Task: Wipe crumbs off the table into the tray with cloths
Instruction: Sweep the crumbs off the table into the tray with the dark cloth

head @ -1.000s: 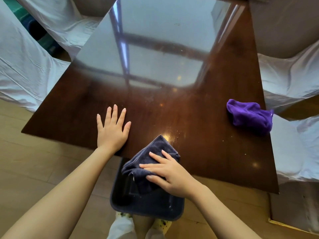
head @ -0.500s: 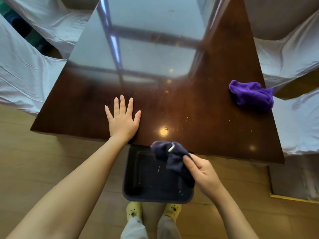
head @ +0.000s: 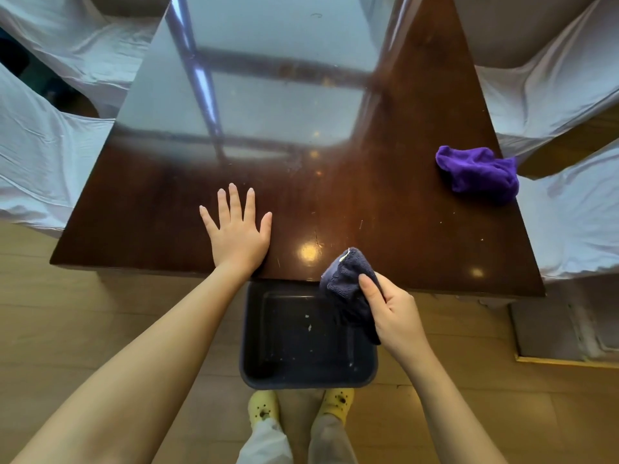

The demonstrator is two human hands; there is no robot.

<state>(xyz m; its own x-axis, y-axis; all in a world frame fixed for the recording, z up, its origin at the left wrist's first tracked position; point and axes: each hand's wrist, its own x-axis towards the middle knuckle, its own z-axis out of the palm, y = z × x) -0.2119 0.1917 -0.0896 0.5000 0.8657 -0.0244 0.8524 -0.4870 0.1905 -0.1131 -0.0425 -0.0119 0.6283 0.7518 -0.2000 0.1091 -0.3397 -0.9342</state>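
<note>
My right hand (head: 393, 309) is shut on a bunched dark blue cloth (head: 348, 283), held in the air over the near edge of the dark wooden table (head: 385, 209) and the right side of the tray. The dark tray (head: 261, 370) sits below the table edge, with a few pale crumbs on its bottom. My left hand (head: 236, 229) lies flat on the table near the front edge, fingers spread, holding nothing. A crumpled purple cloth (head: 479, 172) rests at the table's right edge. A few tiny specks show on the tabletop to the right.
White-covered chairs stand at the left (head: 37, 155) and right (head: 566, 209) of the table. The far half of the tabletop is glossy with window glare. My feet in yellow clogs (head: 338, 401) stand on the wooden floor behind the tray.
My right hand swept the dark blue cloth off the table edge over the tray, then lifted it bunched up toward the edge. The left hand stayed flat on the table.
</note>
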